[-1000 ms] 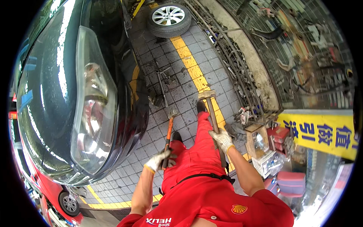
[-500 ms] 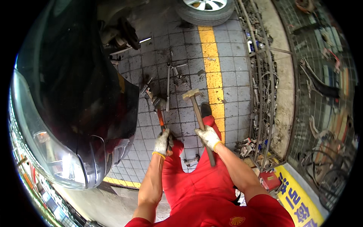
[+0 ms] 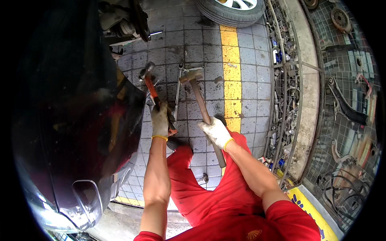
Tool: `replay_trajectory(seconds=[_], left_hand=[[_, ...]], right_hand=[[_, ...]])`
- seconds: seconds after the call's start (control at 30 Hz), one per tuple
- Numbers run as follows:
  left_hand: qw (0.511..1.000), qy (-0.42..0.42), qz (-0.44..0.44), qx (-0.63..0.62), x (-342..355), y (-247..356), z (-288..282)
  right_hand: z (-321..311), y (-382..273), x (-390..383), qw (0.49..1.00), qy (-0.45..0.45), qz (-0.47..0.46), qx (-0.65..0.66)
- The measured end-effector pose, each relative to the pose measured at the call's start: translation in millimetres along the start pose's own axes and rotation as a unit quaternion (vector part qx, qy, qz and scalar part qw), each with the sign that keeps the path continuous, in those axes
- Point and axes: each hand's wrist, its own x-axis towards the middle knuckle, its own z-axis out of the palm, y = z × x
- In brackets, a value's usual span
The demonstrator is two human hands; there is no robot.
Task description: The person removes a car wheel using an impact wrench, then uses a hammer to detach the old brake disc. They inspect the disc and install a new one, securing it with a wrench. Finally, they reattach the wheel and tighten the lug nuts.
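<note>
My left hand [image 3: 159, 119], in a white glove with a yellow cuff, grips an orange-and-black-handled hammer [image 3: 151, 86], its metal head pointing forward beside the car's dark bumper. My right hand [image 3: 215, 133], gloved the same way, is closed on the wooden handle of a larger sledgehammer [image 3: 201, 100], whose block head is up and to the left. Beneath both tools, a long chrome ratchet bar [image 3: 177, 92] and small metal pieces lie on the grey tiles; the hammers partly cover them.
A dark car [image 3: 72, 116] fills the left side, with an exposed hub [image 3: 124, 28] at top. A detached wheel [image 3: 229, 16] lies at the top. A yellow line [image 3: 232, 72] crosses the tiles. At the right are a metal rack [image 3: 281, 100] of parts and a mesh shelf [image 3: 350, 108].
The view has swung toward the exposed hub and floor. My left hand has moved forward and leftward with the orange hammer; my right hand still holds the sledgehammer, now further forward.
</note>
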Motion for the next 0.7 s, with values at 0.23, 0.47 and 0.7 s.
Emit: replay_trajectory(seconds=[0.23,0.47,0.7], left_hand=[[0.991,0.051,0.124,-0.023,109.0,-24.7,8.1],[0.971,0.092,0.215,-0.045,129.8,13.5,41.9],[0.944,0.115,0.308,0.013,145.8,-3.2,26.0]], right_hand=[[-8.7,14.9,133.4,0.983,0.007,-0.127,-0.131],[-17.7,-19.4,229.0,0.937,-0.059,-0.18,-0.292],[67.3,-13.5,316.5,0.84,-0.117,-0.427,-0.313]])
